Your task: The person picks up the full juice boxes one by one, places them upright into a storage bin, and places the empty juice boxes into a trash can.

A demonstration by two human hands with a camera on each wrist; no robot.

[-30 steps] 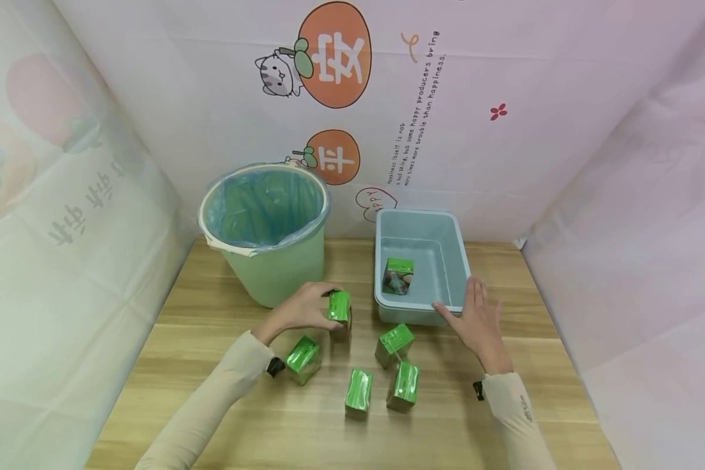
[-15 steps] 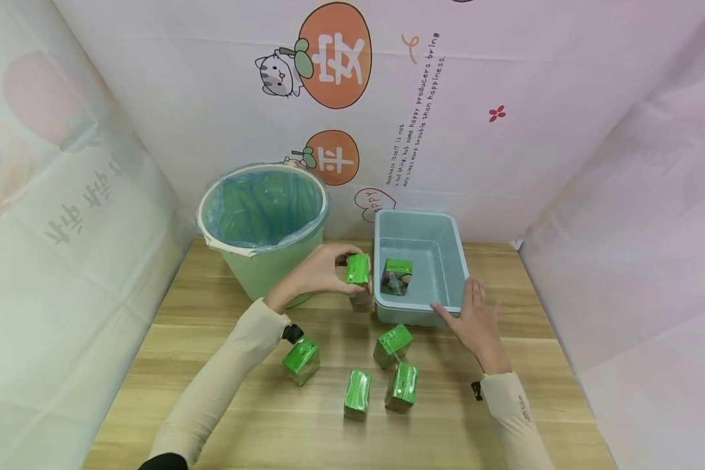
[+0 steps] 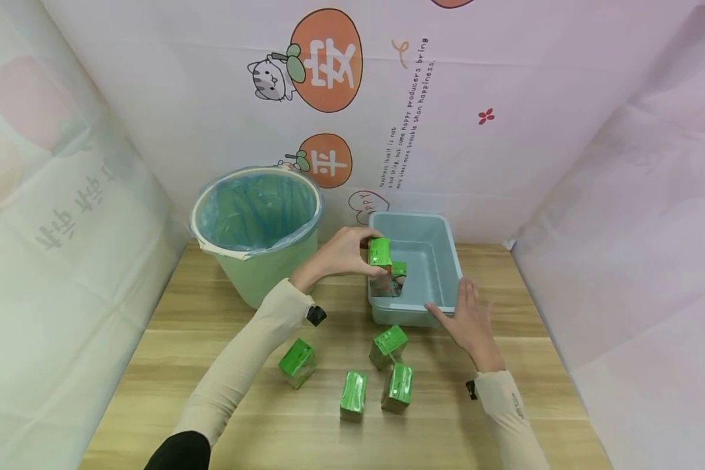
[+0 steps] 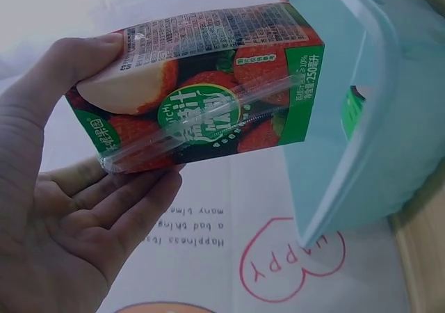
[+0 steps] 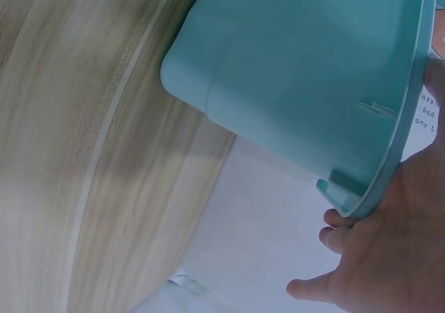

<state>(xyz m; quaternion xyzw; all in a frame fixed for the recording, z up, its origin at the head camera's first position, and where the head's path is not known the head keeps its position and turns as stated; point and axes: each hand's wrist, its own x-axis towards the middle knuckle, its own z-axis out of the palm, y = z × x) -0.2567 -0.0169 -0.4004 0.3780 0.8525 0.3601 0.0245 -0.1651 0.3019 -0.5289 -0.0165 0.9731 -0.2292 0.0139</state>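
In the left wrist view, my left hand (image 3: 347, 253) grips a juice box (image 4: 201, 94) with pictures of red-skinned fruit, between the thumb and the fingers. A straw in clear wrap lies along its side. In the head view the box is over the left rim of a light blue plastic bin (image 3: 414, 314). Inside the bin stands another green-topped juice box (image 3: 398, 269), partly hidden behind the held one. My right hand (image 3: 467, 323) rests on the bin's near right corner, thumb on the near rim, fingers spread along the right side.
Several green-topped boxes stand on the wooden table (image 3: 258, 431): one box (image 3: 297, 363) at left, others nearer the middle, such as this box (image 3: 353, 395). A pale green bucket (image 3: 270, 274) with a blue bag liner stands left of the bin. Printed cloth walls surround the table.
The left hand has carried the juice box from the table, up and to the right, over the bin's left rim. The right hand keeps its place at the bin's corner.
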